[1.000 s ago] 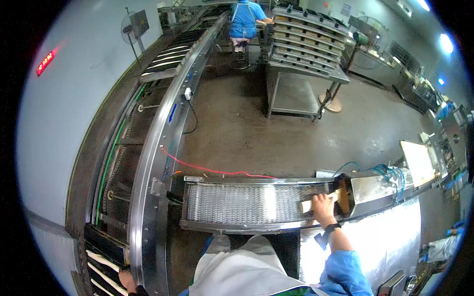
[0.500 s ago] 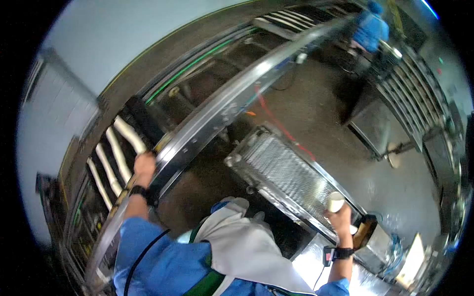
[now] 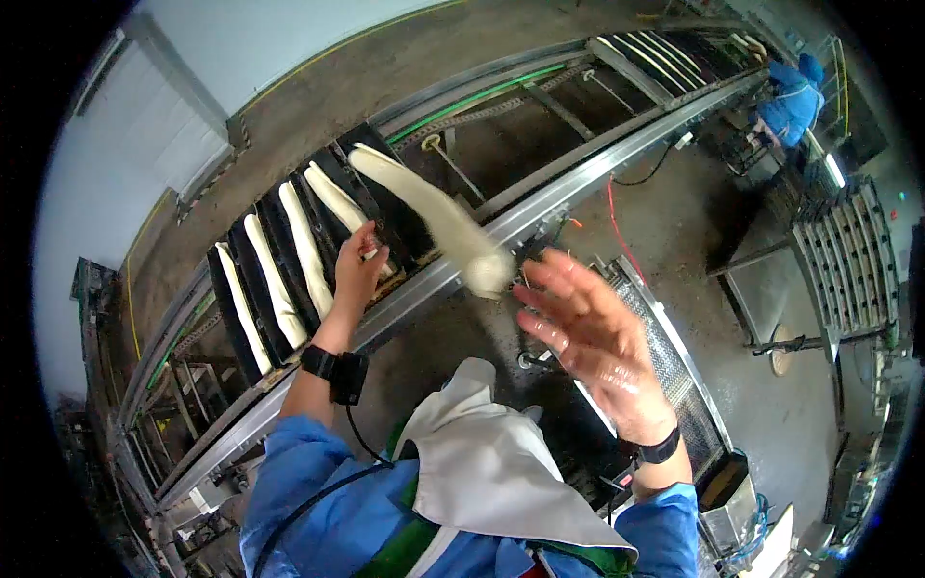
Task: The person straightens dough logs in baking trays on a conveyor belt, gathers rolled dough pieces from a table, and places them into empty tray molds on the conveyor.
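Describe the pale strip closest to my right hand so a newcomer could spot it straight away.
Find the long metal rail running diagonally across the view, then the nearer row of black trays beyond it. The pale strip reaches out from that row's right-hand end towards your open right hand. Unlike its neighbours, its thick, rounded end juts over the rail.

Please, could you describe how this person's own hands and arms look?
The left hand and right hand wear no gloves. Each wrist has a black band; the left one carries a black box, with a black cable below. The sleeves are blue.
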### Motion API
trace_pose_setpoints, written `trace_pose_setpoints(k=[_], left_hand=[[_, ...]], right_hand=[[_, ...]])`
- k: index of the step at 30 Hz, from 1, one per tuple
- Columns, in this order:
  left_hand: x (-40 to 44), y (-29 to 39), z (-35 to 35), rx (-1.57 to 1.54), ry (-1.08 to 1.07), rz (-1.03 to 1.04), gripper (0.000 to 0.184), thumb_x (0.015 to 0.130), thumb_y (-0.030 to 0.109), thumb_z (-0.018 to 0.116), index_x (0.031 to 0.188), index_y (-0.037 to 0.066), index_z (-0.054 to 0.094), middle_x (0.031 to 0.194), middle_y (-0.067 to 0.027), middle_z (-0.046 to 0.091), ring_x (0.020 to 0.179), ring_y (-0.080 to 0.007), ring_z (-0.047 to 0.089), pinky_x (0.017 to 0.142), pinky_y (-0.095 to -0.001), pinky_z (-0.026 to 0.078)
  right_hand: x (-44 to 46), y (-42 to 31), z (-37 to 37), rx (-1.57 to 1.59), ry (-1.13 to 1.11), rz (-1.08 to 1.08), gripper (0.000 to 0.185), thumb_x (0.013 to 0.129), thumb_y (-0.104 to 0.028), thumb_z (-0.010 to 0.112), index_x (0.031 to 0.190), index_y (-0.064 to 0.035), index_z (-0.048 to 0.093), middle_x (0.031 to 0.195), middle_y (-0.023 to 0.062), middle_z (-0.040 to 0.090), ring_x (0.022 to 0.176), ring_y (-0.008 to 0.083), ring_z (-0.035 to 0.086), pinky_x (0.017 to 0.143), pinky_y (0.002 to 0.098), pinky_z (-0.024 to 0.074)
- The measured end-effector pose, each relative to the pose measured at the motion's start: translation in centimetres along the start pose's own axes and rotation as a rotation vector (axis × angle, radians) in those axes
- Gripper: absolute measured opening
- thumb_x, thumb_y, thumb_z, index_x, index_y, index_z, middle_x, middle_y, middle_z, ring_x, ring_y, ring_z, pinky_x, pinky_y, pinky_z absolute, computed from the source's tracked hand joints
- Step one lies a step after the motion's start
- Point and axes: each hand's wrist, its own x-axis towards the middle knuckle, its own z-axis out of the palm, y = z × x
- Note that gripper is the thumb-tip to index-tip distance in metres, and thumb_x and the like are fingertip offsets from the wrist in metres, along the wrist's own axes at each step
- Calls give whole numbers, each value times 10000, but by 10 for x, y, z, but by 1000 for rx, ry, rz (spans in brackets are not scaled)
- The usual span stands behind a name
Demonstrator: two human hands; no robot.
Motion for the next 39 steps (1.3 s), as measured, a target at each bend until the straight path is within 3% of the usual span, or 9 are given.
trace_pose_setpoints(k=[4, 10, 12, 13, 15, 18, 20, 27, 39], left_hand=[[38, 44, -5, -609, -12, -297, 689, 866, 184, 662, 1464, 77, 339, 1446, -181, 352, 1299, -277, 396, 1030, -368, 367], [128, 35, 28, -312, -48, -427, 794, 869, 143, 654, 1503, 42, 187, 1549, -185, 205, 1410, -328, 249, 1107, -425, 291], [162, -18, 42, -262, 55, -470, 832, 866, 47, 624, 1516, 54, 105, 1489, -205, 325, 1353, -342, 341, 1075, -424, 334], [166, -26, 37, -553, 76, -475, 709, 815, -11, 617, 1449, 15, 301, 1342, -260, 464, 1268, -404, 412, 1069, -441, 339], [175, -138, 3, 765, -127, 665, 379, 677, -58, 613, 1054, -18, 610, 1179, -302, 534, 1162, -465, 452, 963, -459, 407], [149, -78, -3, -240, -199, -236, 656, 806, 83, 549, 1408, 76, 290, 1031, -97, 547, 985, -252, 488, 840, -382, 421], [102, 7, -14, -434, -208, -493, 766, 849, 115, 523, 1532, 120, 175, 905, -2, 530, 834, -146, 490, 711, -337, 433], [71, -61, -53, -538, -438, -603, 774, 854, 132, 596, 1522, 93, 208, 1326, -133, 444, 1132, -285, 508, 936, -374, 458], [104, -48, -18, -125, -298, -464, 617, 853, 130, 613, 1426, 92, 385, 1333, -154, 498, 1190, -347, 494, 990, -416, 422]], right_hand=[[5, 8, -9, -66, -48, 57, 663, 773, 89, 575, 1404, -1, 393, 1443, 129, 414, 1356, 253, 381, 1101, 420, 347], [-20, 35, -45, -209, 414, 105, 477, 761, -62, 624, 1224, 26, 554, 1235, 182, 578, 1164, 289, 559, 979, 406, 453], [-32, 46, -49, -208, 518, 85, 459, 771, -57, 603, 1219, 31, 554, 1207, 171, 596, 1141, 278, 573, 959, 386, 460], [-40, 52, -52, -192, 591, 91, 451, 773, -51, 594, 1215, 31, 556, 1191, 171, 604, 1128, 274, 579, 954, 382, 462], [-51, 60, -59, -185, 706, 93, 423, 790, -23, 569, 1210, 26, 561, 1159, 173, 623, 1099, 265, 591, 936, 367, 468], [-63, 63, -60, -160, 813, 106, 409, 805, -9, 561, 1213, 26, 562, 1164, 173, 622, 1096, 260, 592, 929, 353, 470], [-76, 71, -66, -171, 806, 83, 374, 849, -27, 572, 1221, 17, 567, 1187, 145, 616, 1106, 239, 587, 934, 343, 468], [-79, 95, -86, -2, 871, -37, 359, 842, -18, 601, 1198, 12, 574, 1141, 90, 616, 1074, 188, 588, 944, 301, 455], [-232, 135, -63, 40, 1086, -300, 350, 854, -105, 581, 1188, 1, 580, 1091, 88, 618, 1013, 156, 580, 892, 289, 461]])
